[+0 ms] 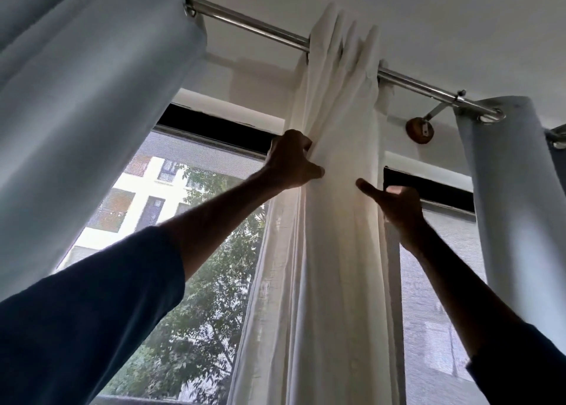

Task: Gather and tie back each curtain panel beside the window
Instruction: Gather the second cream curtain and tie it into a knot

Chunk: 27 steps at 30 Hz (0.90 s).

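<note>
two hands work high up in the middle of the frame on one white sheer curtain [333, 171], which hangs bunched into narrow pleats from the metal rod [254, 26] running from upper left down to the right. the left hand [291, 162] presses into the left edge of the bundle, its fingers [301, 145] curled into the folds and the thumb laid against the cloth, so it looks closed on a fold of the sheer, though the fabric hides the fingertips. the right hand [398, 204] sits at the right edge of the same bundle, thumb stretched toward the cloth and the other fingers loosely bent; it appears open and holding nothing, at most brushing the fabric.

the gathering seems only partly done: a thin loose layer of the sheer trails down the left side of the bundle over the window [190, 220], outside the grip. no tie-back or cord is visible, so the tying is yet to come.

several things could go wrong from here. if the right hand closes without sweeping in that loose layer, the panel will be tied uneven. a downward tug this high could strain the pleated top on the rod or the bracket [418, 130] at right. the one-sided grip could let the pleats spring apart. the heavier pale blue curtain [92, 98] at upper left and the second blue panel [514, 190] at right remain untied.
</note>
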Each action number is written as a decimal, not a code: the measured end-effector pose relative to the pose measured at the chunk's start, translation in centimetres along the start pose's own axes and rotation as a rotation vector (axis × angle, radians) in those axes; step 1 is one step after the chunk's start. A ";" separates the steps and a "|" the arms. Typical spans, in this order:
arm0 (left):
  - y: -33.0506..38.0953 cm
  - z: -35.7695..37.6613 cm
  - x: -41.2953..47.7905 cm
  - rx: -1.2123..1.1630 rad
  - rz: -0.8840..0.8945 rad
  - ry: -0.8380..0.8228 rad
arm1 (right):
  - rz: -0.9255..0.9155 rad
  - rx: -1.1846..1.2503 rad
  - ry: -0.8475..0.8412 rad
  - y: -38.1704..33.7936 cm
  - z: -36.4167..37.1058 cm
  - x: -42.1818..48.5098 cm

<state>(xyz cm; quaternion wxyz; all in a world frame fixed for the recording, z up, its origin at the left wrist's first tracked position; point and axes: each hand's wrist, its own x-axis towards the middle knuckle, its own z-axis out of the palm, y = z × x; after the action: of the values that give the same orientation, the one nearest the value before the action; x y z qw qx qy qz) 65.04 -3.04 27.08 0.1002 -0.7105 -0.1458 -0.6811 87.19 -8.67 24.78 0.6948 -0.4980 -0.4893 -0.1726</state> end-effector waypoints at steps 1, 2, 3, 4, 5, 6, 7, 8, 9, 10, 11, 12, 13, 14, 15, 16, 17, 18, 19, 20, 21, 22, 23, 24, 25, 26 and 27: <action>-0.2 0.0 -0.2 -0.012 0.012 0.003 | 0.001 0.045 -0.018 0.5 0.1 0.2; -0.4 0.0 -0.4 -0.020 0.019 0.005 | -0.022 0.075 0.019 0.8 0.4 0.1; -0.7 0.0 -0.6 -0.022 0.027 0.011 | -0.058 0.074 0.086 1.0 0.6 0.0; -0.7 0.1 -0.9 -0.020 0.031 0.017 | -0.103 0.040 0.176 0.9 0.8 -0.4; -0.7 0.2 -1.2 -0.015 0.041 0.024 | -0.161 -0.034 0.268 0.7 1.0 -0.8; -0.6 0.3 -1.5 -0.008 0.057 0.030 | -0.227 -0.083 0.318 0.2 1.0 -1.5; -0.6 0.4 -1.8 0.000 0.089 0.045 | -0.294 -0.102 0.341 -0.4 1.0 -2.3; -0.5 0.6 -2.1 0.008 0.122 0.060 | -0.362 -0.109 0.356 -1.0 1.1 -3.0; -0.3 0.7 -2.5 0.007 0.153 0.086 | -0.417 -0.128 0.371 -1.4 1.3 -3.5; -0.2 0.9 -2.8 -0.009 0.171 0.114 | -0.469 -0.156 0.387 -1.8 1.5 -4.1; 0.0 1.1 -3.1 -0.040 0.179 0.152 | -0.508 -0.189 0.404 -2.0 1.8 -4.6; 0.2 1.4 -3.3 -0.084 0.168 0.191 | -0.547 -0.210 0.412 -2.2 2.2 -4.9; 0.2 1.8 -3.4 -0.125 0.140 0.224 | -0.581 -0.219 0.409 -2.4 2.6 -5.4; 0.3 2.2 -3.4 -0.175 0.103 0.242 | -0.613 -0.199 0.390 -2.5 3.0 -5.6; 0.2 2.5 -3.3 -0.196 0.065 0.217 | -0.640 -0.153 0.354 -2.7 3.4 -6.1; 0.2 2.7 -3.3 -0.183 0.039 0.175 | -0.656 -0.095 0.308 -2.9 3.8 -6.5; 0.0 2.9 -3.2 -0.151 0.016 0.126 | -0.663 -0.062 0.269 -3.3 4.2 -7.0; -0.2 3.0 -3.1 -0.148 -0.002 0.090 | -0.662 -0.067 0.236 -3.6 4.6 -7.5; -0.3 3.0 -3.1 -0.172 -0.020 0.060 | -0.658 -0.092 0.206 -3.8 4.8 -7.8; -0.4 3.0 -3.0 -0.195 -0.031 0.033 | -0.657 -0.097 0.180 -3.9 5.0 -8.0; -0.5 3.1 -3.0 -0.221 -0.064 -0.001 | -0.653 -0.083 0.155 -4.1 5.0 -8.3; -0.5 3.2 -2.9 -0.253 -0.105 -0.031 | -0.641 -0.062 0.127 -4.2 4.8 -8.4; -0.5 3.2 -2.9 -0.291 -0.154 -0.067 | -0.624 -0.032 0.093 -4.3 4.8 -8.6; -0.4 3.1 -2.8 -0.333 -0.205 -0.101 | -0.604 -0.009 0.054 -4.3 4.6 -8.7; -0.3 3.1 -2.6 -0.364 -0.253 -0.133 | -0.589 0.003 0.005 -4.3 4.6 -9.0; -0.2 3.0 -2.5 -0.374 -0.287 -0.162 | -0.581 -0.005 -0.049 -4.2 4.5 -9.3; -0.3 3.0 -2.3 -0.372 -0.300 -0.183 | -0.571 -0.017 -0.099 -4.1 4.5 -9.5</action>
<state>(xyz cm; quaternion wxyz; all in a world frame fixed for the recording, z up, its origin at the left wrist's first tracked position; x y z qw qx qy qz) 67.69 -1.88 24.64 -0.1480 -0.7459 -0.1304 -0.6362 77.56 -8.95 18.96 0.5892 -0.3536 -0.6415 -0.3410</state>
